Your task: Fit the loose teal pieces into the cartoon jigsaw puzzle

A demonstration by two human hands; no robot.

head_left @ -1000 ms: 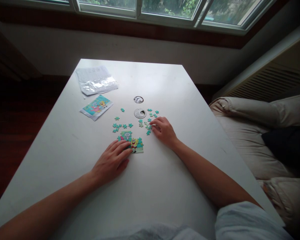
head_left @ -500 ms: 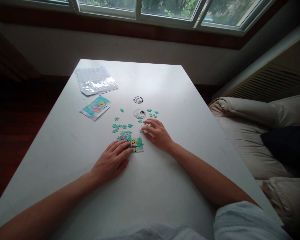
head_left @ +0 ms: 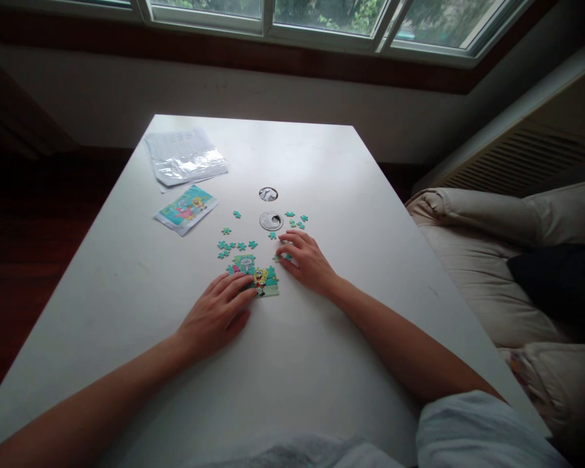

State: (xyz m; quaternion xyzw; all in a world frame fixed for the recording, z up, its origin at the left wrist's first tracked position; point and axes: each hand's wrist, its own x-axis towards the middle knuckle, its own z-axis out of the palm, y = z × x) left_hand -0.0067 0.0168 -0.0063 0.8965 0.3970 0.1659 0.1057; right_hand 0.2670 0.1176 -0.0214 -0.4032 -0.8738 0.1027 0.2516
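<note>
A partly joined cartoon jigsaw puzzle [head_left: 267,283] lies on the white table, with a yellow and a pale green figure showing. My left hand [head_left: 219,305] rests flat over its left side, fingers stretched out and covering part of the picture. To the right of the puzzle, my right hand [head_left: 306,261] is low over the table with fingers slightly bent and apart. By its thumb and fingertips lies a loose puzzle piece [head_left: 276,258], and more pieces are partly hidden under the fingers. Several teal pieces [head_left: 241,246] are scattered just beyond the puzzle.
A printed cartoon picture sheet [head_left: 188,208] lies on the left, with papers in a clear plastic sleeve [head_left: 188,156] behind it. Two round grommet holes, one with a cover [head_left: 272,221], are set in the table [head_left: 312,390]. A beige sofa [head_left: 468,273] stands at the right.
Both hands and the puzzle stay almost in place; the right fingers have barely shifted. The whole view has moved slightly with my head.
</note>
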